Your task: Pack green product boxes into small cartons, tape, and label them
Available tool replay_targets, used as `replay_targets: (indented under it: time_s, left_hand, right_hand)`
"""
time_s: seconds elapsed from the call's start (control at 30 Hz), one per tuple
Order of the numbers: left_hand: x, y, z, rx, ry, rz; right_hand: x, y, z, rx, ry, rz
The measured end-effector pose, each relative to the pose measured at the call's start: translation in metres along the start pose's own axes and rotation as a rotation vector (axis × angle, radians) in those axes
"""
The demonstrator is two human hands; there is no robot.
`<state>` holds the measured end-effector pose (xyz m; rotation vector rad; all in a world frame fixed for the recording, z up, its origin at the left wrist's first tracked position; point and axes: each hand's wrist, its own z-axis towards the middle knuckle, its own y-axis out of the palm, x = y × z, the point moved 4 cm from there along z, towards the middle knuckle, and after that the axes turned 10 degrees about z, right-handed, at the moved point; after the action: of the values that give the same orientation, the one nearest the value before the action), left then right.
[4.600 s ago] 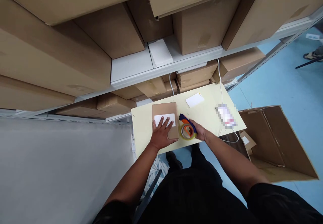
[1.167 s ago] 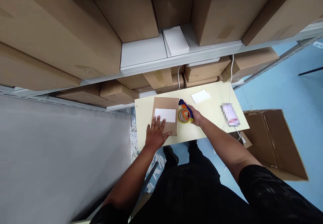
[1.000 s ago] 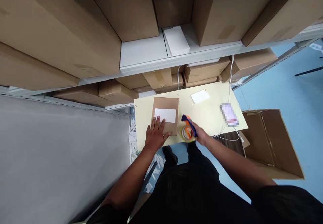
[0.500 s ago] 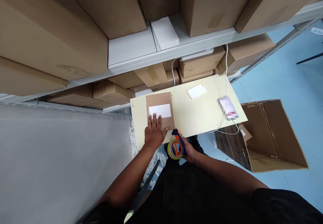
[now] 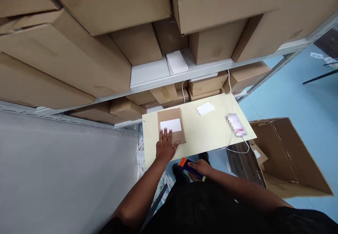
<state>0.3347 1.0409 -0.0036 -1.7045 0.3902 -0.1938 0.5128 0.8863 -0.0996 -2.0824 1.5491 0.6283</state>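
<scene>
A flat brown cardboard box (image 5: 171, 114) with a white label (image 5: 174, 125) lies on the left part of the pale yellow table (image 5: 200, 139). Resting on its near edge, fingers spread over the box and the label's lower edge, is my left hand (image 5: 166, 147). My right hand (image 5: 201, 166) grips a blue and orange tape dispenser (image 5: 194, 170) below the table's front edge, apart from the box. The tape roll is mostly hidden beneath the dispenser and my hand.
A white card (image 5: 205, 108) and a blurred phone-like device (image 5: 236, 125) with white cables lie on the table. Shelves behind hold several cardboard boxes (image 5: 208, 85). An open carton (image 5: 287, 153) stands on the floor at right, and a grey wall (image 5: 66, 167) is at left.
My right hand has drawn the tape dispenser away from the box's edge, down toward my body, and turned it. My left hand stays on the box. The camera view has tilted up.
</scene>
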Motion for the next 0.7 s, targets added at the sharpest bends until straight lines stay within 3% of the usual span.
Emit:
replay_targets:
  time_s: [0.1,0.17,0.27,0.37,0.53,0.6,0.7]
  left_hand:
    - [-0.003,0.001,-0.003,0.006,-0.009,-0.009]
    - [-0.001,0.002,-0.003,0.015,-0.01,0.001]
    - [0.012,-0.001,0.004,0.0,-0.017,0.025]
    - [0.032,-0.006,0.018,-0.113,-0.113,0.026]
    - [0.054,-0.015,0.031,-0.228,-0.212,-0.019]
    - [0.056,-0.015,0.028,-0.234,-0.229,-0.04]
    - [0.056,-0.011,0.024,-0.239,-0.251,-0.059]
  right_hand:
    - [-0.013,-0.053,-0.033,0.108,-0.065,-0.122]
    - [-0.024,-0.083,-0.055,0.144,-0.094,-0.087]
    - [-0.049,-0.116,-0.08,0.192,-0.155,0.086]
    - [-0.091,-0.14,-0.093,0.288,-0.252,0.233]
    - [-0.198,-0.169,-0.093,0.292,-0.431,0.363]
    - [-0.256,-0.175,-0.089,0.282,-0.538,0.216]
    - [-0.352,-0.175,-0.083,0.439,-0.753,-0.224]
